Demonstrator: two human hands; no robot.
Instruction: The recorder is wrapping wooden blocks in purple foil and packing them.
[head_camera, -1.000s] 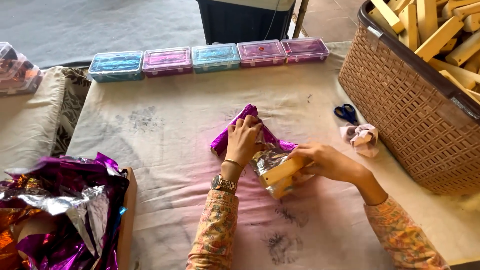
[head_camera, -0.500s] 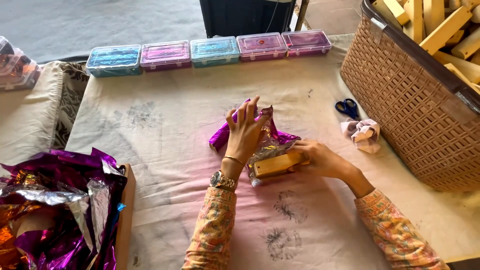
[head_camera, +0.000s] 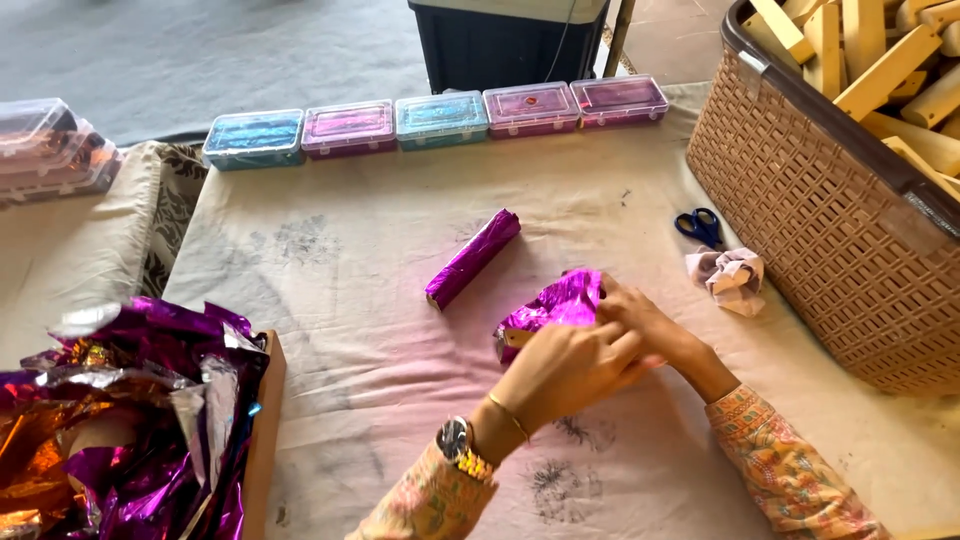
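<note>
A wooden block half covered in shiny purple foil (head_camera: 553, 311) lies on the cloth-covered table (head_camera: 350, 300). My left hand (head_camera: 575, 368) presses over its near side, fingers closed on the foil. My right hand (head_camera: 645, 322) grips the block's right end from behind. A bare wood corner shows at the block's left end. A finished purple-foil-wrapped block (head_camera: 473, 258) lies by itself a little to the upper left, apart from both hands.
A brown woven basket (head_camera: 830, 220) full of bare wooden blocks stands at the right. Blue scissors (head_camera: 702, 226) and a crumpled pale cloth (head_camera: 730, 278) lie beside it. Several small coloured plastic boxes (head_camera: 440, 116) line the far edge. A heap of purple and orange foil (head_camera: 130, 420) sits front left.
The wrapped block now lies uncovered on the table, away from my hands. Both hands have shifted right and lower onto a second block with purple foil over it.
</note>
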